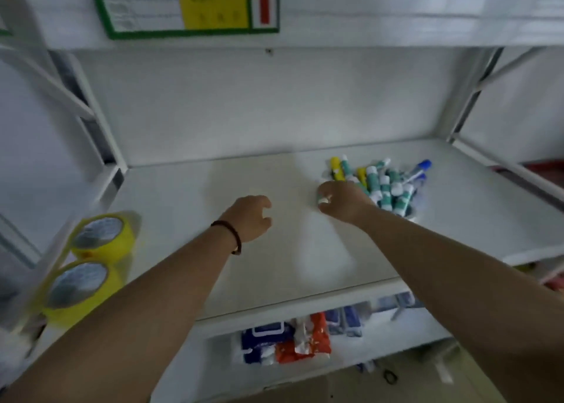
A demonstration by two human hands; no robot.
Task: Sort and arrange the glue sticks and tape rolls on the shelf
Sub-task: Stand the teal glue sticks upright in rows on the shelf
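A heap of glue sticks, mostly green-and-white with some yellow and blue ones, lies at the back right of the white shelf. My right hand rests at the heap's left edge, its fingers curled around a small white-capped glue stick. My left hand, wearing a dark bead bracelet, hovers over the shelf's middle with fingers loosely apart and nothing in it. Two yellow tape rolls lie flat at the shelf's front left.
White uprights frame the shelf on both sides. A green-bordered sign with a red arrow hangs above. On the lower shelf lie blue and orange-red packets. The image is somewhat blurred.
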